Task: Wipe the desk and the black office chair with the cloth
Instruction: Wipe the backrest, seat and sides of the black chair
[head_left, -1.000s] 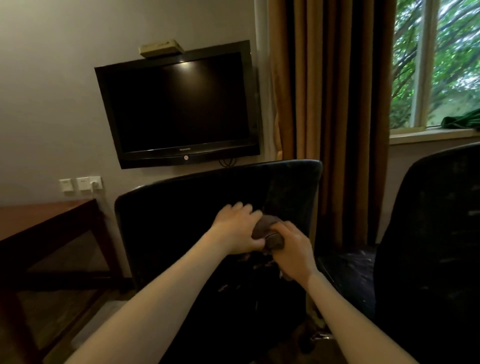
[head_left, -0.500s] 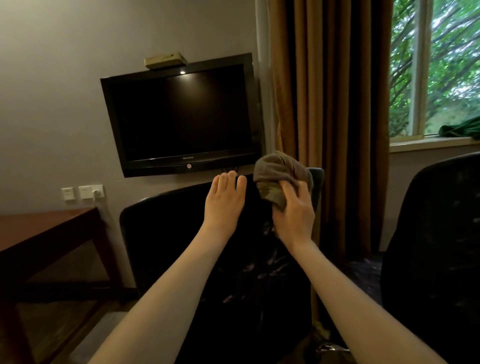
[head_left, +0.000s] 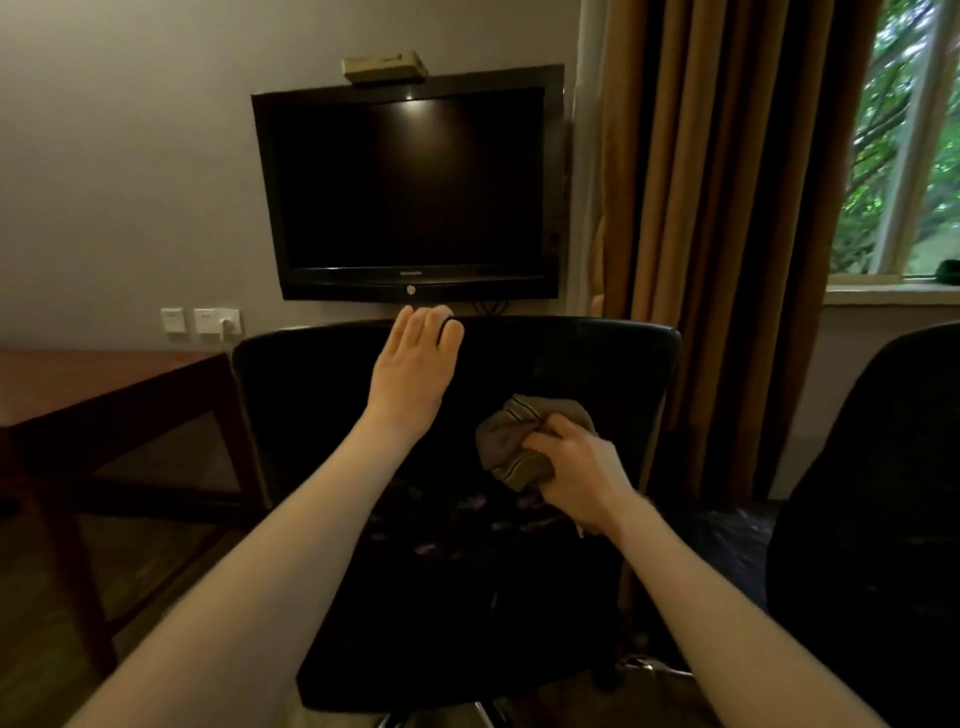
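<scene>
- The cloth (head_left: 519, 447), a bunched grey-brown rag, is pressed against the front of the backrest of the black office chair (head_left: 613, 374), right of its middle and below its top edge.
- The right hand (head_left: 576, 478) grips the cloth, fingers curled round the bundle from the right.
- The left hand (head_left: 413, 374) lies open and flat on the backrest, fingertips at the top edge; it holds nothing and seems to be steadying the chair.
- The step in hand looks like wiping the backrest. To do it well, brace firmly with the left hand, since the chair probably swivels or rolls, and spread the cloth wider so more of it touches the surface.
- Overlapping strokes from the top edge down to the seat would leave no strip unwiped; the seat shows pale flecks that need attention.
- The desk (head_left: 104, 384), dark red-brown wood, stands to the left, apart from the chair; whether it has been wiped cannot be told.
- Behind hang a dark wall television (head_left: 410, 192), wall sockets (head_left: 218, 322) and brown curtains (head_left: 701, 208) beside a window (head_left: 914, 156); a second dark chair (head_left: 872, 519) stands at the right.
</scene>
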